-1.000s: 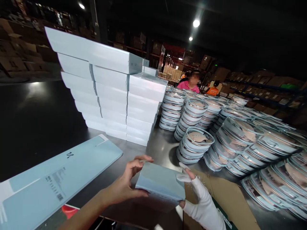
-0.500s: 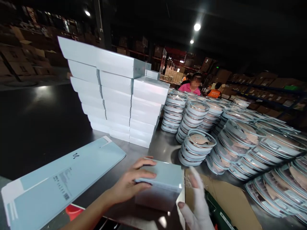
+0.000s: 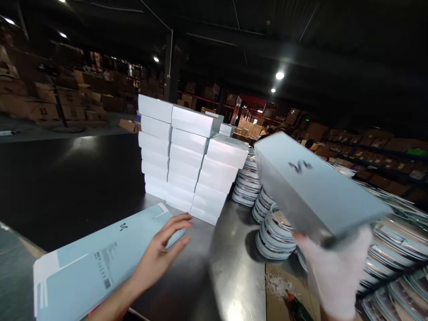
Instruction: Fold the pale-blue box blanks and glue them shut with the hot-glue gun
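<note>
I see the right hand (image 3: pixel 334 272), in a white glove, closed under one end of a pale blue box (image 3: pixel 314 189) held up in the air above the stacked round trays (image 3: pixel 274 232). The box's long axis runs from near right to far left, its far end tilted up toward the stack of boxes (image 3: pixel 194 156). My left hand (image 3: pixel 160 254) lies open, fingers spread, on the flat carton sheet (image 3: pixel 100 258) on the table (image 3: pixel 230 267).
</note>
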Motion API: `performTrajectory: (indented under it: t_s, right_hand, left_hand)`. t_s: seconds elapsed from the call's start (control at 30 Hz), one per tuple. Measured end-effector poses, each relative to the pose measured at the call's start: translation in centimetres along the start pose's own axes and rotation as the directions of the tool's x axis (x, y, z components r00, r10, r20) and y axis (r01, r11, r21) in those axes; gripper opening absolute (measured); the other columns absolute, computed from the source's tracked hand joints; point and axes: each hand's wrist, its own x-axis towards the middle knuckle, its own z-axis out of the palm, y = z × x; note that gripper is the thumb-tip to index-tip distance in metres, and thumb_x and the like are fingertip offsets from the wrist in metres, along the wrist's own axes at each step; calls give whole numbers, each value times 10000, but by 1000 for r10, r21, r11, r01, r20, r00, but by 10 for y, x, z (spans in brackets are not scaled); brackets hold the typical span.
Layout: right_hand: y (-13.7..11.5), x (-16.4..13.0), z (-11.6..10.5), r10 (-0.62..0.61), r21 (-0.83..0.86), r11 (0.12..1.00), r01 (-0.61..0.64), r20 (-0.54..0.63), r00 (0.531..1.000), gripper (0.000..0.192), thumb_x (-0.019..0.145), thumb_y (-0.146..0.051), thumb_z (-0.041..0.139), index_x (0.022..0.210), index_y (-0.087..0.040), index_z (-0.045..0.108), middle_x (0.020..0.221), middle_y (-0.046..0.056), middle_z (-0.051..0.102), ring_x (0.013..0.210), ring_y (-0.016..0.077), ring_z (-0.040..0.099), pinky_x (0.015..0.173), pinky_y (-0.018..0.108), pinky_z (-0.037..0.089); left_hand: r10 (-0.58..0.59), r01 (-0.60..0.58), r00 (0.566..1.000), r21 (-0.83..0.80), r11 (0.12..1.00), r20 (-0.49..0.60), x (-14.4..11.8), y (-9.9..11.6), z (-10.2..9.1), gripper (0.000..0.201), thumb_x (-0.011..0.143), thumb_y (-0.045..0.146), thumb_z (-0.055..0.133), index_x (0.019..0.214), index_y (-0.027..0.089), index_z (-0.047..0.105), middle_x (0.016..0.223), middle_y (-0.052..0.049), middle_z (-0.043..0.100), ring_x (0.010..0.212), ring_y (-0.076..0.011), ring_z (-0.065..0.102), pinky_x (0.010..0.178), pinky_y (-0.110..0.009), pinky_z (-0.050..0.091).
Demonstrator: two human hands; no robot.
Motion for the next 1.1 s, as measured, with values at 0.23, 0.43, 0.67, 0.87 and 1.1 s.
performTrajectory:
  t_s: [0.23, 0.43, 0.67, 0.87, 1.1]
  right_hand:
    - [-92, 135, 126, -418, -391, 758, 521, 322, 849, 769, 675, -357, 879, 1301, -64, 540, 1363, 239, 571, 1249, 420, 493, 1013, 565, 471]
    - [-116, 136, 170, -368, -310, 759, 573, 522, 770, 829, 838, -496, 741, 1477, -59, 449, 1552, 225, 462, 1406, 431, 399, 1092, 571, 443]
    - [-89, 36, 62, -619, 123, 776, 618, 338, 709, 438, 952, -291, 587, 1368, -166, 536, 1300, 136, 676, 1199, 257, 649, 1015, 403, 547]
    - [-19, -63, 7, -702, 102, 681, 725, 373, 607, 412, 961, -162, 536, 1369, -129, 492, 1202, 141, 681, 1122, 239, 650, 895, 360, 575]
    - [0, -128, 17, -660, -322, 629, 707, 258, 705, 281, 893, -334, 631, 1100, -144, 613, 983, 151, 617, 826, 316, 590, 705, 486, 510]
  left_hand:
    - [-42, 113, 975, 322, 940, -220, -11, -37, -67, 458, 876, 669, 579, 1026, 264, 730, 1187, -109, 741, 1114, -336, 716, 968, -478, 584]
    - [-61, 144, 987, 664, 734, -147, -2, -66, -96, 540, 930, 639, 403, 1140, 232, 689, 1268, -134, 726, 1188, -347, 694, 1012, -435, 561]
    - [-279, 363, 922, 848, 387, -267, 21, -112, -143, 604, 669, 702, 671, 787, 110, 697, 945, -252, 755, 1008, -579, 676, 775, -707, 536]
    - [-136, 301, 951, 929, 217, -277, 20, -73, -149, 575, 946, 609, 423, 885, 93, 669, 854, -151, 737, 893, -448, 736, 640, -462, 574]
    - [412, -252, 909, 877, 409, 70, -18, 31, -80, 294, 970, 493, 599, 930, 216, 690, 698, 8, 717, 622, -219, 699, 564, -267, 452]
